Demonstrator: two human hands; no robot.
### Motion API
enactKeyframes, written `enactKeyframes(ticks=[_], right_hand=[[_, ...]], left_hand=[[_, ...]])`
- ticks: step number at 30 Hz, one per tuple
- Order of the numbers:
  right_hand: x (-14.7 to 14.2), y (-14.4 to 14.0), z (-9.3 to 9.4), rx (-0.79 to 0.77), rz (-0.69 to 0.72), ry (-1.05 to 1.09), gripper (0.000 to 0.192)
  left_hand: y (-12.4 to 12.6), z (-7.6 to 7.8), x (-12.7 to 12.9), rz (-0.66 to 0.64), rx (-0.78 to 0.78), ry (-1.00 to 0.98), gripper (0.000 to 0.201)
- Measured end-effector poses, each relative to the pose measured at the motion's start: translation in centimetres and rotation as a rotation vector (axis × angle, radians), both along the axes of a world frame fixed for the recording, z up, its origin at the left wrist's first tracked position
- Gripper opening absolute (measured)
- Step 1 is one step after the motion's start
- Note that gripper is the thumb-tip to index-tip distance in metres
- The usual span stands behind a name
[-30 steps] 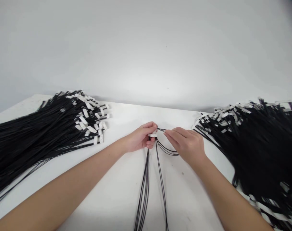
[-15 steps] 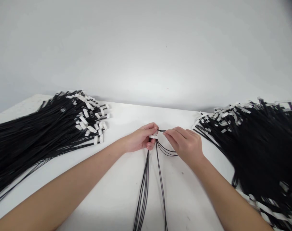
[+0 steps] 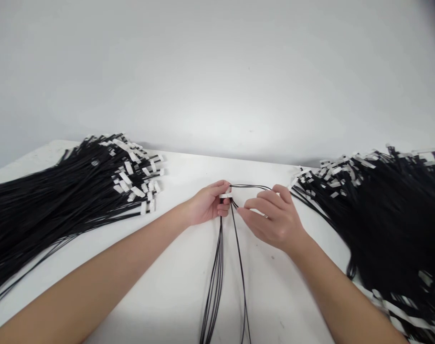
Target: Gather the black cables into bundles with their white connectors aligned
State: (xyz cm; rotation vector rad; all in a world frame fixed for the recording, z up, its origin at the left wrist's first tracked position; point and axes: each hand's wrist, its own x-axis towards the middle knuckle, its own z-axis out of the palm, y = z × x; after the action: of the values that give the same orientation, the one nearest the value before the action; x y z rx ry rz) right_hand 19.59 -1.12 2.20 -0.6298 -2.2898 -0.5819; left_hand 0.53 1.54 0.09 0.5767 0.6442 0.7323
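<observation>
My left hand pinches a small white tag at the top of a thin bundle of black cords that runs down the white table toward me. My right hand grips a few of these cords just right of the tag, where they loop over its fingers. The two hands nearly touch at the middle of the table.
A large heap of black cords with white tags lies on the left of the table. A second, bigger heap covers the right side. A plain grey wall stands behind the table's far edge.
My right hand has turned and dropped slightly, pulling the cord loop up and over its fingers. My left hand has stayed on the white tag.
</observation>
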Motion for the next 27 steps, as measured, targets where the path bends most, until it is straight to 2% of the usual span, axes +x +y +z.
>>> enactKeyframes(ticks=[5, 17, 27], right_hand=[[-0.21, -0.09, -0.54, -0.071, 0.044, -0.13, 0.015], [0.0, -0.02, -0.56, -0.169, 0.062, -0.181, 0.02], [-0.17, -0.14, 0.09, -0.226, 0.144, -0.084, 0.014]], left_hand=[[0.11, -0.08, 0.02, 0.028, -0.015, -0.008, 0.016], [0.05, -0.03, 0.11, 0.033, -0.004, 0.001, 0.016], [0.1, -0.1, 0.06, 0.025, -0.004, 0.014, 0.018]])
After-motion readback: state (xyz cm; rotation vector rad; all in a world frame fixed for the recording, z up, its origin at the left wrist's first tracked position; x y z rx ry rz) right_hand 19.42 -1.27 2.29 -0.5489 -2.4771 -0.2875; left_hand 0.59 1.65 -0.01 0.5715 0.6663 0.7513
